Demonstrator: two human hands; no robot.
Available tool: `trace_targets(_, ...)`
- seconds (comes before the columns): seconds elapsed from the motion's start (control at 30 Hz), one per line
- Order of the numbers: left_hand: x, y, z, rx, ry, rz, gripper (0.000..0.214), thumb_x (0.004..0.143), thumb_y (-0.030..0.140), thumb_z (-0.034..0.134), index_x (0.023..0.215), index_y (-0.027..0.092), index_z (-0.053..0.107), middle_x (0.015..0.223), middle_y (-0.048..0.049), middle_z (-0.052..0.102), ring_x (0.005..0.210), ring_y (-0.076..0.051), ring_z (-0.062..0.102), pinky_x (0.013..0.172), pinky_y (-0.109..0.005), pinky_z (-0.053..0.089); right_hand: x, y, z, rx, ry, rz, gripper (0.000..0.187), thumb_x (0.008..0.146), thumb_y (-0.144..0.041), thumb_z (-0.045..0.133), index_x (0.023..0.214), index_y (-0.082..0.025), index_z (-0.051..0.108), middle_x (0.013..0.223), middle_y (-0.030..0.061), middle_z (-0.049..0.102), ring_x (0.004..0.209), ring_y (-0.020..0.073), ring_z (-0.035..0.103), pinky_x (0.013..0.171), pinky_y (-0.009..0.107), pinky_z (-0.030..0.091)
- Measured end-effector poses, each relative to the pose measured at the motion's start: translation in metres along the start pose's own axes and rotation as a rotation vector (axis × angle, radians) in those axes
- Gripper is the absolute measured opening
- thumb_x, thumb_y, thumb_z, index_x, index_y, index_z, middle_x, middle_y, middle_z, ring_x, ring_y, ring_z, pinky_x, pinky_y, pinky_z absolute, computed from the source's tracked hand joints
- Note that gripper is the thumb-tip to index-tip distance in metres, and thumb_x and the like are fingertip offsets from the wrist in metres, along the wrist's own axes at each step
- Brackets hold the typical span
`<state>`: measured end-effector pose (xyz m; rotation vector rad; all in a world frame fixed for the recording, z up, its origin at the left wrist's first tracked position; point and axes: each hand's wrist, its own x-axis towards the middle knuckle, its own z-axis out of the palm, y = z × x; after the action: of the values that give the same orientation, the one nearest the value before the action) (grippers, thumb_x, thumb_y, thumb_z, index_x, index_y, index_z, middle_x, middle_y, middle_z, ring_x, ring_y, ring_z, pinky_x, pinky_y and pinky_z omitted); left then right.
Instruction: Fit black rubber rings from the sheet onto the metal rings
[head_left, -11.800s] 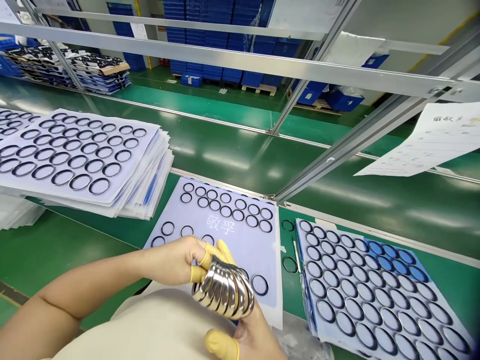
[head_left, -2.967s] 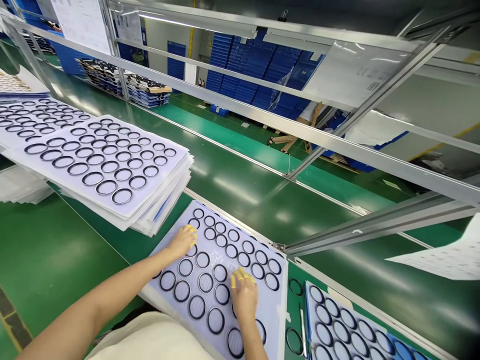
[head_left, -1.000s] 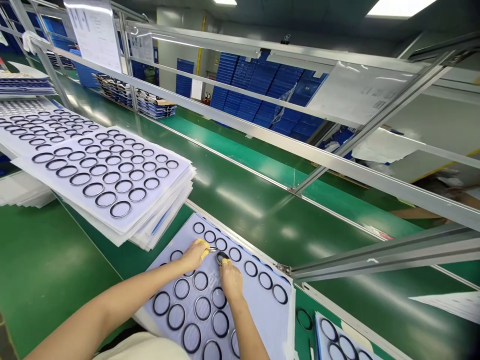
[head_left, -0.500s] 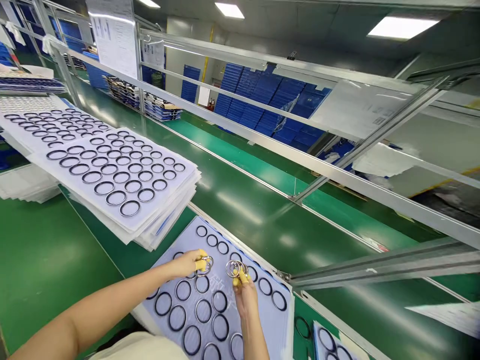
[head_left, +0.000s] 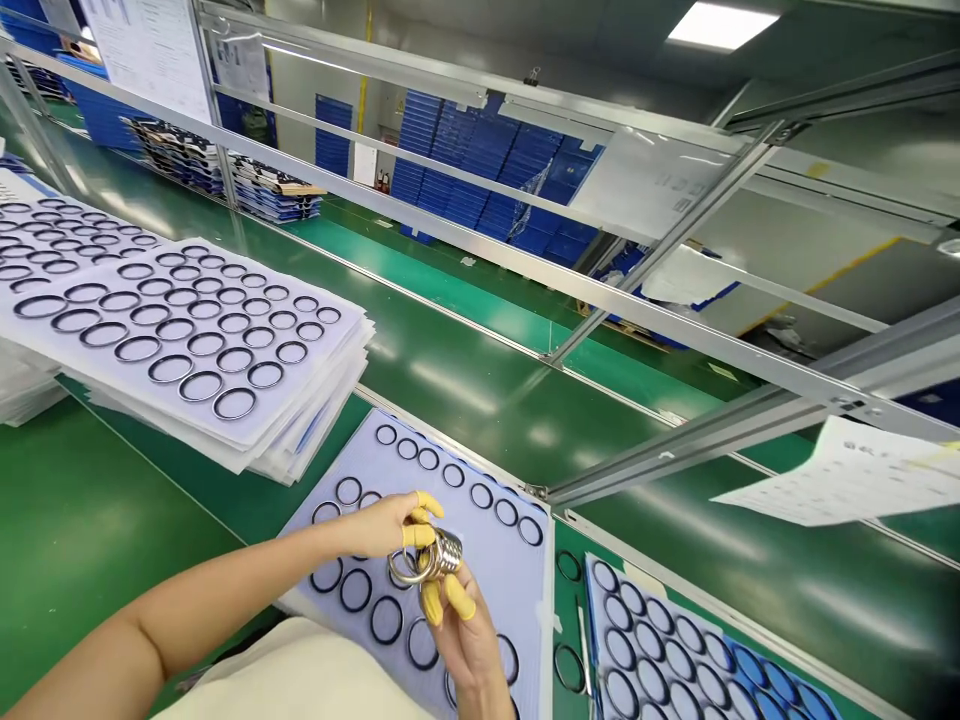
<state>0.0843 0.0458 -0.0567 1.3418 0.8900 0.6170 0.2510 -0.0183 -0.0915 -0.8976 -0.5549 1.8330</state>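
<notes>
Yellow finger cots cover fingertips on both hands. My right hand [head_left: 469, 630], palm up, grips a stack of shiny metal rings [head_left: 450, 552] between thumb and fingers. From the left, my left hand [head_left: 390, 525] meets it, its fingers bent at a tilted metal ring [head_left: 403, 578] on the near side of the stack. Exactly where the left fingertips touch is partly hidden. Below both hands lies a pale sheet [head_left: 517, 590] with dark-edged rings [head_left: 386, 620] spread in rows along its far, left and near parts.
At left stands a tall stack of sheets [head_left: 255, 450] topped with many rings. On the right, a blue-edged sheet [head_left: 592, 575] carries more rings, beside two loose rings [head_left: 568, 667] and a thin white stick [head_left: 583, 640]. A metal frame rail [head_left: 450, 230] crosses beyond the green table [head_left: 150, 560].
My hands, apart before with rings in each, have come together over the sheet. The rings in my right hand now form a longer stack. The view has turned right, showing more of the right-hand sheet.
</notes>
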Motion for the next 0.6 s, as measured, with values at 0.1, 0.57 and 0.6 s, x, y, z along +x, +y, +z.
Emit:
trace_targets(0.1, -0.005, 0.000, 0.011, 0.199, 0.148, 0.096, 0.031, 0.081, 0.024, 0.058, 0.111, 0.016, 0.057, 0.100, -0.0060, 0.060, 0.097, -0.021, 0.053, 0.092, -0.038, 0.041, -0.004, 0.003, 0.008, 0.015, 0.036, -0.009, 0.041, 0.057, -0.042, 0.088, 0.082, -0.017, 0.066, 0.059, -0.0038, 0.060, 0.044, 0.0042, 0.043, 0.045, 0.016, 0.035)
trace_targets(0.57, -0.028, -0.005, 0.014, 0.232, 0.134, 0.024, 0.063, 0.091, 0.047, 0.048, 0.143, 0.015, 0.035, 0.140, -0.0179, 0.046, 0.124, -0.028, 0.048, 0.104, -0.047, 0.038, -0.021, 0.001, 0.025, 0.006, 0.214, -0.111, 0.032, 0.063, -0.039, 0.086, 0.079, -0.018, 0.067, 0.058, -0.0028, 0.062, 0.048, 0.0063, 0.051, 0.047, 0.016, 0.041)
trace_targets(0.6, -0.032, -0.002, 0.013, 0.142, 0.075, 0.001, 0.065, 0.090, 0.050, 0.049, 0.144, 0.016, 0.034, 0.138, -0.0172, 0.048, 0.123, -0.028, 0.049, 0.103, -0.046, 0.039, -0.024, 0.000, 0.026, -0.021, 0.190, -0.106, 0.033, 0.063, -0.040, 0.085, 0.080, -0.017, 0.068, 0.058, -0.0014, 0.063, 0.048, 0.0074, 0.052, 0.047, 0.017, 0.042)
